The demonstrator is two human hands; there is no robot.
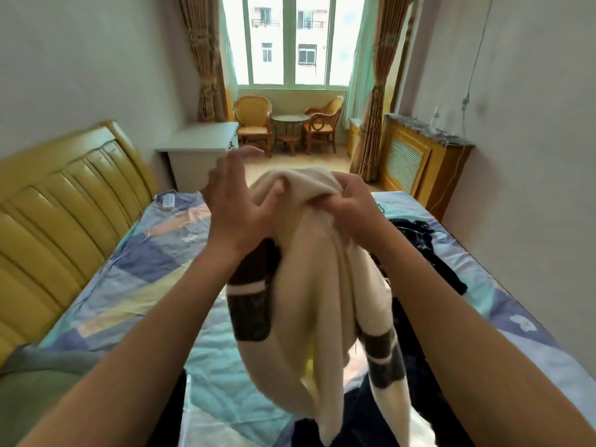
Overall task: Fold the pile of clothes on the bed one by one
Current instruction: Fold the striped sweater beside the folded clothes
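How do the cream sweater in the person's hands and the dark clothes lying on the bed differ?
The cream sweater is pale with dark brown bands; the dark clothes look navy or black. The sweater hangs in the air, bunched at the top in the right hand while the left hand spreads open beside it; the dark clothes lie crumpled on the bed. Both are still unfolded.

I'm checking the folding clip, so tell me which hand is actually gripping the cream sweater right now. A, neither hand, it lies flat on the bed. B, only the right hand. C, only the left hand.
B: the right hand bunches the top of the cream sweater, held up above the bed, while the left hand has its fingers spread beside it.
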